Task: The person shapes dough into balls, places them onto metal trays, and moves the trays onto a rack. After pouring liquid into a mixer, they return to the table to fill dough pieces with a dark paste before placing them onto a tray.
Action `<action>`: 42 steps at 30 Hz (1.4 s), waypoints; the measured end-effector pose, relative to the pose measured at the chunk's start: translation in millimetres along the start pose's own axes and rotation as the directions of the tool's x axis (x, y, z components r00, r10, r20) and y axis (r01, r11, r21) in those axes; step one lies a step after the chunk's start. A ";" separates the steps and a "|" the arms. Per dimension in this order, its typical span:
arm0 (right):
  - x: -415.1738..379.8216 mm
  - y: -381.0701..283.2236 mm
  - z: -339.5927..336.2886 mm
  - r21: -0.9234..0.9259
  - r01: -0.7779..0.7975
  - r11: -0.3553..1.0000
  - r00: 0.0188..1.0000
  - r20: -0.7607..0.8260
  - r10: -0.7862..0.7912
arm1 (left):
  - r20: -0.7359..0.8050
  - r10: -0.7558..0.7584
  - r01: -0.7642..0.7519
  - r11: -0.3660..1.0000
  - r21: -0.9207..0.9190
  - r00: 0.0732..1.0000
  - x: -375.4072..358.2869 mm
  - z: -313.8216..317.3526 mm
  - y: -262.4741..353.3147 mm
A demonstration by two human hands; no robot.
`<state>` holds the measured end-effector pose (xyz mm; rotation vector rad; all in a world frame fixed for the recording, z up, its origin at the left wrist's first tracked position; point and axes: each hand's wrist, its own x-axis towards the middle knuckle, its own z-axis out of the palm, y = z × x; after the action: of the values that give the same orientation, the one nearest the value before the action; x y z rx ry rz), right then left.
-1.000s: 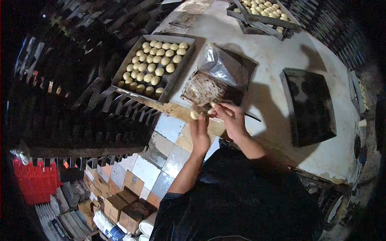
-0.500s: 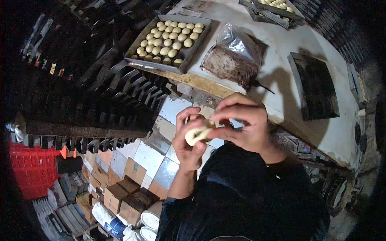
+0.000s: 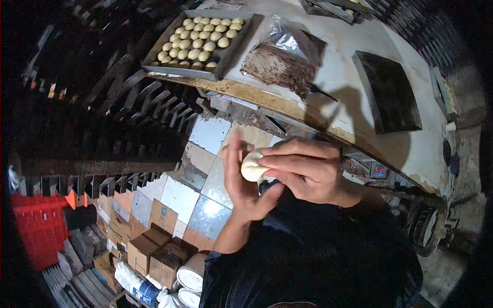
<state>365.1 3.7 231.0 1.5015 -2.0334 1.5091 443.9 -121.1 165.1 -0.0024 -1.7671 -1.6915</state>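
A pale, smooth dough ball (image 3: 251, 167) is pinched between the fingertips and thumb of my right hand (image 3: 310, 172), in front of my body. My left hand (image 3: 244, 185) is just beside it, fingers stretched up and slightly blurred, thumb apart. The dough rests against the inner side of the left fingers. Beyond my hands, on the worktable (image 3: 341, 110), stands a metal tray (image 3: 233, 43) holding several rows of similar dough balls. Right of the tray lies a sheet smeared with a dark brown paste (image 3: 277, 66), partly under clear plastic (image 3: 287, 38). A thin dark handle (image 3: 326, 93) sticks out from it.
A dark baking tray (image 3: 387, 92) lies on the table's right side. Racks of dark metal pans (image 3: 97, 179) stand to my left. Cardboard boxes (image 3: 149, 251), white buckets (image 3: 191, 277) and a red crate (image 3: 38, 231) sit on the tiled floor (image 3: 210, 200).
Half a second ago both hands gripped the dough, which showed a dark opening. Now it looks closed and round, and my left fingers have straightened away from it. The view has shifted slightly.
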 end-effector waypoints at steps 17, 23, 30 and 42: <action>-86.7 127.2 -192.8 0.436 -0.033 0.899 0.894 -0.390 0.221 | 0.296 0.125 0.022 0.894 -0.448 0.947 89.2 279.8 -59.5; -122.8 174.9 -274.8 -0.120 -0.443 0.888 0.883 -0.230 0.410 | 0.443 -0.047 0.027 0.998 0.050 0.895 88.1 350.2 -108.6; -157.2 206.3 -292.7 -0.487 -0.335 0.806 0.937 -0.086 0.337 | 0.706 -0.077 -0.088 0.977 0.195 0.704 -51.0 394.8 -299.2; -229.8 393.0 -337.8 -0.768 -0.546 0.333 0.645 -0.133 0.752 | 0.672 -0.494 0.529 0.830 0.176 0.551 116.4 302.6 -195.4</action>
<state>29.2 397.6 -0.1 0.4891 -3.0878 0.3256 128.0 64.6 70.1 -0.1896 -2.4614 -2.3796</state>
